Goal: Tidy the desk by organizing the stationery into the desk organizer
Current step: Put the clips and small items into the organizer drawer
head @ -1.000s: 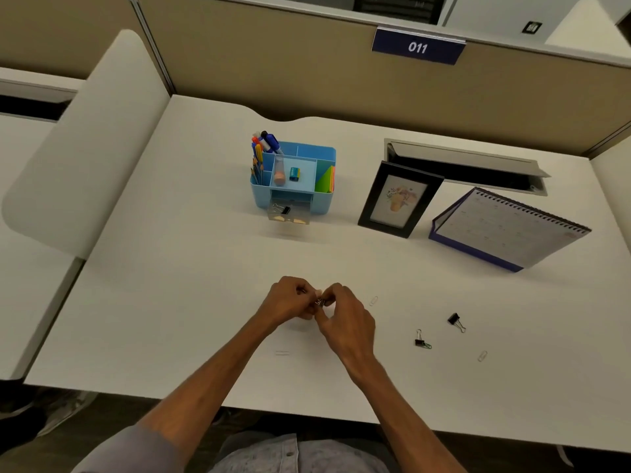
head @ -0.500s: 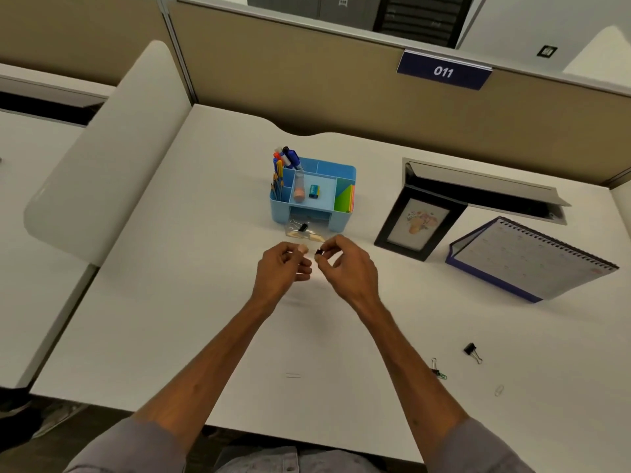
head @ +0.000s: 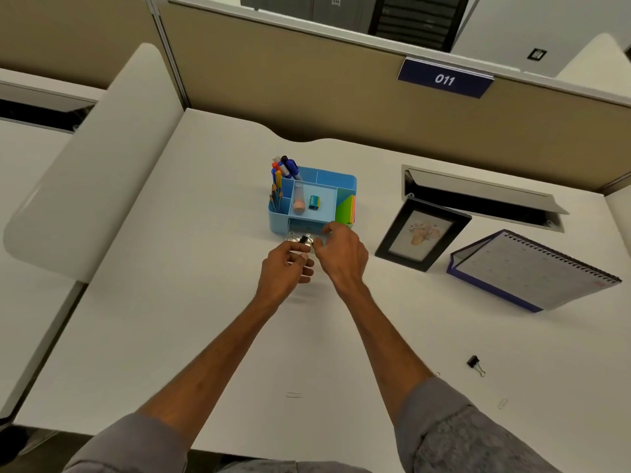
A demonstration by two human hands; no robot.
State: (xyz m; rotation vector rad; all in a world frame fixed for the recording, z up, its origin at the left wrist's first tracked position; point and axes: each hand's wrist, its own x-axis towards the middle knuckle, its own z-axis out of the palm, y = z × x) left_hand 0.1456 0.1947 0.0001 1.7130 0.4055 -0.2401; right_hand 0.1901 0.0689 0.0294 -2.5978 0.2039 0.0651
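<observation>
Desk organizer [head: 345, 180]: blue, compartmented, standing on the white counter [head: 170, 302] just beyond the fingers of both hands. Already stowed, as far as can be seen: pens [head: 285, 167] upright in the rear left compartment, a glue stick [head: 298, 199] and an eraser [head: 314, 202] in the middle tray, and sticky notes [head: 345, 209] in the right slot. Clear drawer [head: 294, 237]: pulled out at the organizer's front, directly at the fingertips, holding silvery clips and a black binder clip [head: 303, 239]. Left hand [head: 285, 268]: fingers [head: 304, 264] curled, thumb reaching to the drawer; whether they hold anything cannot be told. Right hand [head: 341, 256]: fingers [head: 328, 229] bent loosely over the drawer's right side; whether they pinch an item cannot be told. Step in hand, by judgement: depositing small clips in the drawer. Outstanding items, all well apart from the fingers toward the person: loose binder clip [head: 474, 362], to the right of the right forearm; near paper clip [head: 293, 394], between the forearms; far paper clip [head: 502, 403], by the right sleeve. Estimated progress: mostly done, with a few small pieces and the drawer's closing remaining. Beyond the right fingers: picture frame [head: 421, 233] and desk calendar [head: 532, 268], both propped up.
</observation>
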